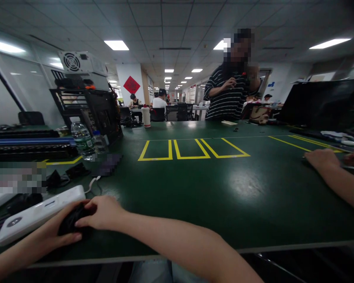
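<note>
At the lower left of the table, a small black object (pixel 73 221), perhaps a bundled cable, sits between my two hands. My left hand (pixel 54 230) curls around it from the left, its thumb along the near side. From the right, my right hand (pixel 103 212) pinches the same object with thumb and fingers; much of it is hidden by them. Right beside my left hand lies a long white device (pixel 41 212) with a round dark button or socket at its near end. A white cable (pixel 92 184) runs behind my right hand to a pixelated dark phone-like slab (pixel 107 165).
Water bottles (pixel 83 141) and an open computer case (pixel 91 110) stand at the back left. Yellow tape outlines (pixel 191 158) mark the green table (pixel 177 196). A co-worker's hand (pixel 321 159) rests at the right, near a monitor (pixel 327 104). Across the table stands a person (pixel 228 90).
</note>
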A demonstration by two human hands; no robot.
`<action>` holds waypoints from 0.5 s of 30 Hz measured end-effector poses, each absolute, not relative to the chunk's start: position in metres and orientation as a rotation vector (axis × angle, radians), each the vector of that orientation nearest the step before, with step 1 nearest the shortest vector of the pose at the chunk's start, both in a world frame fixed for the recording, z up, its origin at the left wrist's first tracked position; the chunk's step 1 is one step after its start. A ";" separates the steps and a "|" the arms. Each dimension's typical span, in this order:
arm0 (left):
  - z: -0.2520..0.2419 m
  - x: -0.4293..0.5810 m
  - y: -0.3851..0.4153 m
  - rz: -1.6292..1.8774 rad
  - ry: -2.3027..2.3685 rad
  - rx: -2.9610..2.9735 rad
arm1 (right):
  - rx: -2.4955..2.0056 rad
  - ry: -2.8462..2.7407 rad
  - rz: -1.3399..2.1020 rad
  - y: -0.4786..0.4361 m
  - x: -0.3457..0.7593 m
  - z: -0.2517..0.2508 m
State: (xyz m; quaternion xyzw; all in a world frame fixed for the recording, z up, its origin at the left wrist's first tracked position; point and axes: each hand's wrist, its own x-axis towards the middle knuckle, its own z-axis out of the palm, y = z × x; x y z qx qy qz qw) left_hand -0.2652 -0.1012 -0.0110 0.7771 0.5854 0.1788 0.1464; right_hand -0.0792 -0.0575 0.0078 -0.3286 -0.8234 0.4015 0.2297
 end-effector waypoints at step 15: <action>0.009 -0.012 0.014 0.757 0.870 2.344 | -1.105 -1.785 1.138 0.002 0.157 0.012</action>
